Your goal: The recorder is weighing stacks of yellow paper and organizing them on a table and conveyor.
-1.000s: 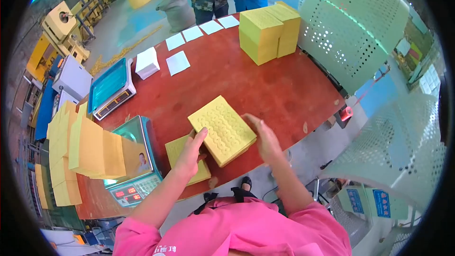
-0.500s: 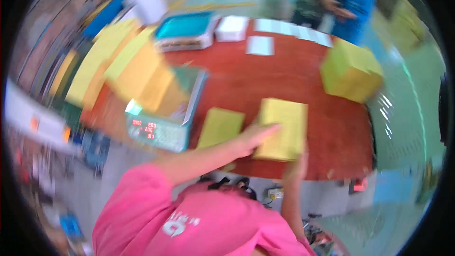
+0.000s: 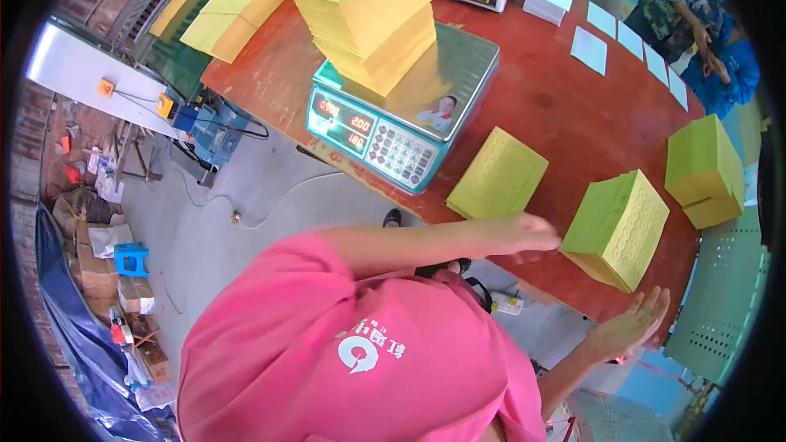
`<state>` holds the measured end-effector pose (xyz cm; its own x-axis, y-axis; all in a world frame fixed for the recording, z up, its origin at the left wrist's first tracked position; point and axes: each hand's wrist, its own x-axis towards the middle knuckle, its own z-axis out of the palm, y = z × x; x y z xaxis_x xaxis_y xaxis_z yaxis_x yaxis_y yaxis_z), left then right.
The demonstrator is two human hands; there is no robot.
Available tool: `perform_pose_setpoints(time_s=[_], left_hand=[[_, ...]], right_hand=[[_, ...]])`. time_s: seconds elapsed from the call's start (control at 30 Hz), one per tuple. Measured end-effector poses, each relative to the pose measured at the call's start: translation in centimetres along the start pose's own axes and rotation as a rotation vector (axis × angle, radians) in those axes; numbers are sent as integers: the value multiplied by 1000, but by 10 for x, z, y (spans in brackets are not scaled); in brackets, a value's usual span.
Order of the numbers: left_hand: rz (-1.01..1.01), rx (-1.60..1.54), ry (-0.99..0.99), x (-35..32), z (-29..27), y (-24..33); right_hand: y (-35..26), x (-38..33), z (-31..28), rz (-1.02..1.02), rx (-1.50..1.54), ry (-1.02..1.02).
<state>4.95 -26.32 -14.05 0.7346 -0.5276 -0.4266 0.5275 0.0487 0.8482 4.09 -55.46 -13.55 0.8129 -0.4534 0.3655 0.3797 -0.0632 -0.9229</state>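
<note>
Workshop with scale (image 3: 385,143), yellow stacks (image 3: 616,231).

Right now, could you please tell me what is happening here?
A person in a pink shirt works at a red table. Their left hand is at the left corner of a yellow stack, perhaps touching; the open right hand is just clear of it. A flatter stack lies to its left, and a tall stack stands on the scale.
</note>
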Motion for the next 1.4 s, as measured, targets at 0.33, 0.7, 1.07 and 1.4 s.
perform_pose_setpoints(time_s=[0.33, 0.7, 1.07, 1.4], left_hand=[[29, -163, 319, -201, -181, -44], [436, -163, 697, -277, -338, 137], [142, -73, 351, -194, -335, 203], [163, -89, 280, -197, -341, 194]], right_hand=[[-36, -83, 149, -31, 38, -102], [-31, -140, 335, 235, 175, -398], [41, -110, 439, 239, 117, -517], [53, -85, 527, 290, 278, -449]])
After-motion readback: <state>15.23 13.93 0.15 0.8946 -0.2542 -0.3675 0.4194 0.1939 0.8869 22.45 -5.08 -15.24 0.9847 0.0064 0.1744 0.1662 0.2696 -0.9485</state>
